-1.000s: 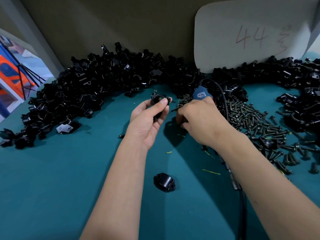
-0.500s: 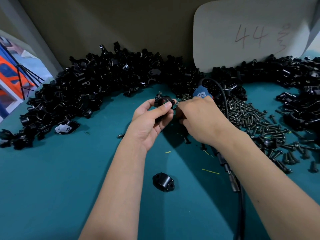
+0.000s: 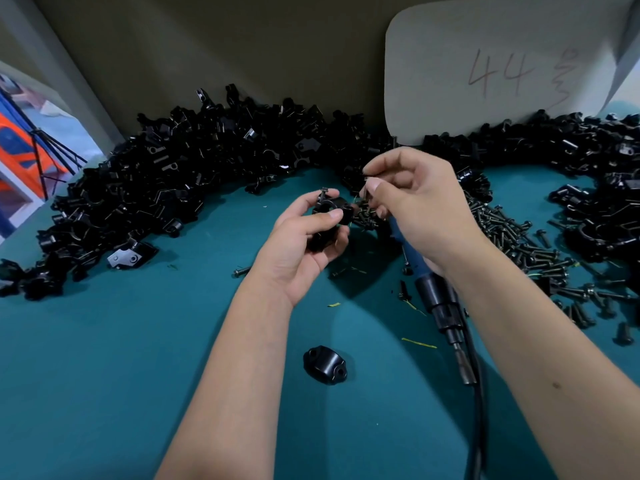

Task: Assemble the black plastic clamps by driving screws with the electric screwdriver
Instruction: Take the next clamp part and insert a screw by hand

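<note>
Clamp (image 3: 329, 216), black plastic, one screw standing in its top: left hand (image 3: 304, 244) is gripping it above the teal table (image 3: 104, 375). Right hand (image 3: 415, 206), lifted off the screw heap (image 3: 519, 244) since a second ago, is pinching a screw (image 3: 366, 188) just beside the clamp. Electric screwdriver (image 3: 446, 313) is lying under the right wrist. Spare clamp half (image 3: 325, 364) is lying nearer. Clamp parts pile (image 3: 180, 174) is lining the back wall; card marked 44 (image 3: 498, 71) is leaning there.

Left hand (image 3: 304, 237): palm up, fingers and thumb curled in a grip, forearm bare.
Right hand (image 3: 412, 202): raised just beside it, thumb and forefinger pinched, forearm bare.
</note>
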Action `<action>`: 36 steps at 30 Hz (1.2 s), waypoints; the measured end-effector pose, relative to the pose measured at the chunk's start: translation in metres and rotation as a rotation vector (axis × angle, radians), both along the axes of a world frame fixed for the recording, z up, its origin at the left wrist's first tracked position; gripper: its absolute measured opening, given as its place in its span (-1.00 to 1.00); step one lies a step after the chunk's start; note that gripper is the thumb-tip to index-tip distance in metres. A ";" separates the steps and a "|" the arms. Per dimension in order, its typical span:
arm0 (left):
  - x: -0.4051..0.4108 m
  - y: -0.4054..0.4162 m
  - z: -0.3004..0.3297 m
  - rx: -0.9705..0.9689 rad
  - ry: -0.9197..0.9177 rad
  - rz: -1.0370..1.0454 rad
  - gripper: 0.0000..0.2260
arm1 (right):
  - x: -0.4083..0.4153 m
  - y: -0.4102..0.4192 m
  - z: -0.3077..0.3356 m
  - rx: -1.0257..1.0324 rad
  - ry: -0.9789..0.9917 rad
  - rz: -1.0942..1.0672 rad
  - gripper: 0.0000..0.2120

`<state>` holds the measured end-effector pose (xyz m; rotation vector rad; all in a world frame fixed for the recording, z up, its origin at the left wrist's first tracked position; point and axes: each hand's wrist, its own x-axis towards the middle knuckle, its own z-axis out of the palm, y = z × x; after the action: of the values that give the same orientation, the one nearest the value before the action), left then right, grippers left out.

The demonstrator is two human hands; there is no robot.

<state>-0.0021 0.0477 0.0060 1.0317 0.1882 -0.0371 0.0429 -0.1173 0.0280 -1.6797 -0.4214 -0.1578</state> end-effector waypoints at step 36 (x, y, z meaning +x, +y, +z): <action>-0.001 -0.007 0.004 -0.414 0.074 -0.147 -0.77 | 0.005 -0.002 -0.010 0.054 -0.036 0.153 -0.90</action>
<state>-0.0028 0.0408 0.0097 0.6294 0.1630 -0.2380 0.0479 -0.1191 0.0180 -1.5874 -0.5654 -0.0857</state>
